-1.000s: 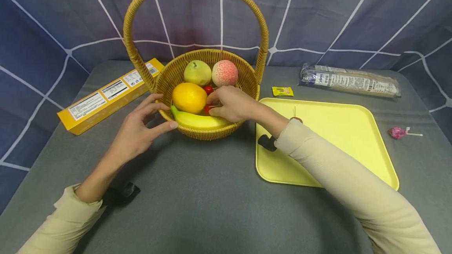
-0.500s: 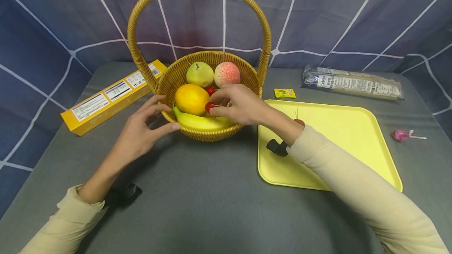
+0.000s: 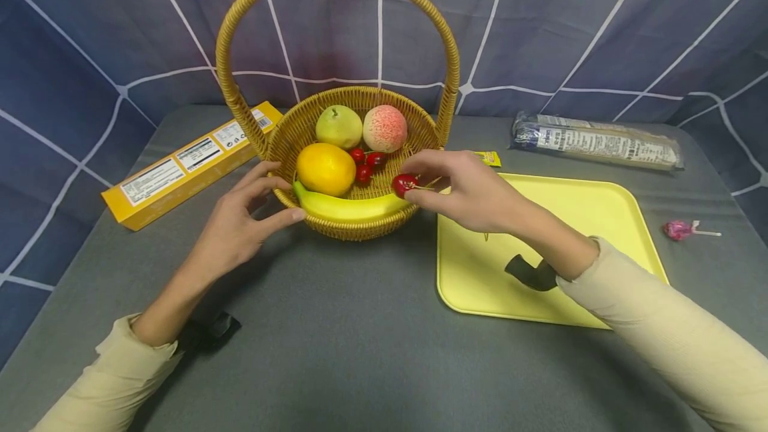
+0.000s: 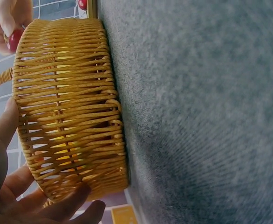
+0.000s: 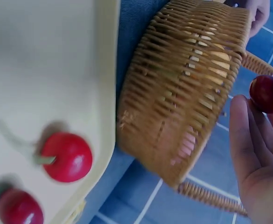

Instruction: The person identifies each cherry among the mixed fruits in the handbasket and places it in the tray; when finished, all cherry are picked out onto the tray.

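My right hand (image 3: pixel 465 189) pinches a red cherry (image 3: pixel 405 185) by thumb and fingertips, at the right rim of the wicker basket (image 3: pixel 354 229); its thin stem points back toward the palm. My left hand (image 3: pixel 237 219) rests against the basket's left front, thumb at the rim and fingers spread along the outer wall in the left wrist view. Inside the basket lie more cherries (image 3: pixel 363 174), a banana (image 3: pixel 348 208), an orange-yellow fruit (image 3: pixel 326 170), a green pear-like fruit (image 3: pixel 339 127) and a pink peach (image 3: pixel 385 129).
Right of the basket lies a yellow tray (image 3: pixel 576 219), partly under my right arm, with red cherries (image 5: pixel 67 157) on it. Behind are a small yellow packet (image 3: pixel 489 159) and a long plastic-wrapped package (image 3: pixel 600 142). A lollipop (image 3: pixel 678 230) lies far right, an orange box (image 3: pixel 186 165) left.
My right hand has moved right from the basket's middle to its right rim, carrying a cherry. More cherries in the basket are now uncovered. My left hand stays at the basket.
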Available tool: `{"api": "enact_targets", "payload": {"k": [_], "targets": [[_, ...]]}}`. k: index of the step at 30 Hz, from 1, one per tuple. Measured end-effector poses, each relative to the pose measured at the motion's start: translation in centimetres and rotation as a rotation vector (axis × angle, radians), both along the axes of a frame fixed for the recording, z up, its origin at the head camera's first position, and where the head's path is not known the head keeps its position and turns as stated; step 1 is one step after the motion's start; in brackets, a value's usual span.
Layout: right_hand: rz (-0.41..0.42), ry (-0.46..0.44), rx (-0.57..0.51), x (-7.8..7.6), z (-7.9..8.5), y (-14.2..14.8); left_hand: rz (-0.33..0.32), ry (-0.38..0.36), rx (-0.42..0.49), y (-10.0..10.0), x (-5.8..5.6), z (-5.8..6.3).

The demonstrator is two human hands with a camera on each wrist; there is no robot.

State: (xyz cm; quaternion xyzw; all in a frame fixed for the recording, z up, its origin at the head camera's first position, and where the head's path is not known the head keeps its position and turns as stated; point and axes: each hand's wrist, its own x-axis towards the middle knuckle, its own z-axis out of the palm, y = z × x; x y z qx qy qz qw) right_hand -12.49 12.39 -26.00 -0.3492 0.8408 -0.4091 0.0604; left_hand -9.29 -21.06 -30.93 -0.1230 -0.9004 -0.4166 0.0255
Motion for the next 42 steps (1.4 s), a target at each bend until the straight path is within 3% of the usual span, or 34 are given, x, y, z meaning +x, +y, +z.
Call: {"api": "enact_targets", "payload": {"k": [5,10,22,31,42], "targets": [[-0.048,-0.038,-0.039,0.9,-0.1,3.0,-0.004,0.009,0.006,-0.1,0.0,0.0],[-0.144,-0.16,-0.03,1.6,-0.5,6.4,-0.008,0.019,0.018,-0.2,0.0,-0.1],[-0.293,-0.156,0.194,1.8,-3.3,13.6,-0.006,0.01,0.018,-0.2,0.0,-0.1],[-0.31,-0.166,0.307,1.4,-4.7,15.1,-0.012,0.009,0.021,-0.2,0.1,-0.1],[-0.274,-0.151,0.31,1.1,-5.2,15.5,-0.01,0.014,0.015,-0.1,0.1,0.0]]}}
